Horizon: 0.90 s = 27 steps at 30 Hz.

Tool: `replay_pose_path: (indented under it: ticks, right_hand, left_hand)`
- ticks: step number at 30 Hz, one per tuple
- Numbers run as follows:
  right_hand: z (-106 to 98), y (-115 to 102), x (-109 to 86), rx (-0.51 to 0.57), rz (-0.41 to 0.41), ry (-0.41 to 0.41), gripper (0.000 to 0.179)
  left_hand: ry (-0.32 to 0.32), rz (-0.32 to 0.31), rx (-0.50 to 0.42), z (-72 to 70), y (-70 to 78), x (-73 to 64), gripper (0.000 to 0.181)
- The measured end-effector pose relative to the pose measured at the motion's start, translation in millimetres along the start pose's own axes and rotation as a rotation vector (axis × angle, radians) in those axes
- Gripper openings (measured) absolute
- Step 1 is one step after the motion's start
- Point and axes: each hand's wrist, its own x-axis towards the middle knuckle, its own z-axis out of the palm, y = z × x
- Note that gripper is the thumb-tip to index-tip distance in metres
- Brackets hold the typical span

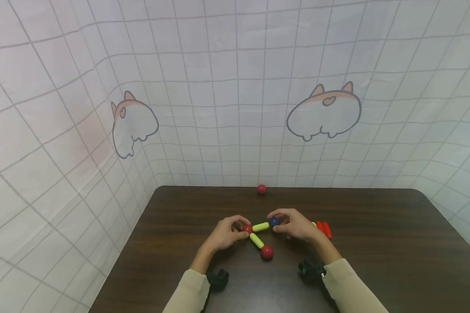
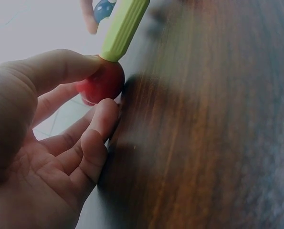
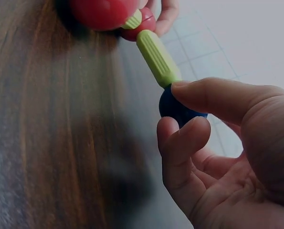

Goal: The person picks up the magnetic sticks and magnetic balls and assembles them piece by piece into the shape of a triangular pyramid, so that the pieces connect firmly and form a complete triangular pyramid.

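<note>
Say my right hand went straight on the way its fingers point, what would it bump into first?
Beyond the blue ball it pinches, your right hand would probably meet the yellow-green grooved rod beside that ball, then the red ball your left hand holds; depth is hard to judge.

The red balls (image 1: 266,252) and blue ball (image 1: 274,221) have smooth, glossy surfaces. The yellow-green rods (image 3: 157,58) appear ridged, matt plastic. The tabletop (image 1: 180,213) shows wood grain; the backdrop (image 1: 219,100) resembles matt cloth.
</note>
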Motion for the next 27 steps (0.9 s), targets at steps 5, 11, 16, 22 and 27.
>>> replay_pose_path:
  ticks: [5,11,16,22,27]
  right_hand:
    - [1.7,-0.4,-0.6,0.005,0.013,0.008,0.037]
    - [1.6,-0.9,-2.8,0.007,0.04,0.005,0.037]
    - [1.2,-1.4,-5.4,0.0,0.046,-0.005,0.037]
    - [2.4,0.4,-7.1,-0.005,0.039,-0.005,0.037]
    - [3.9,0.7,-8.2,-0.002,0.048,0.008,0.037]
  left_hand:
    - [0.0,0.01,0.001,0.1,-0.2,0.4,0.023]
    - [0.001,0.016,0.001,0.2,0.4,0.0,0.023]
    - [0.007,0.015,0.01,0.4,0.3,0.3,0.023]
    - [0.013,0.018,0.018,1.4,1.0,0.8,0.023]
    - [0.016,0.019,0.018,2.6,0.8,1.1,0.023]
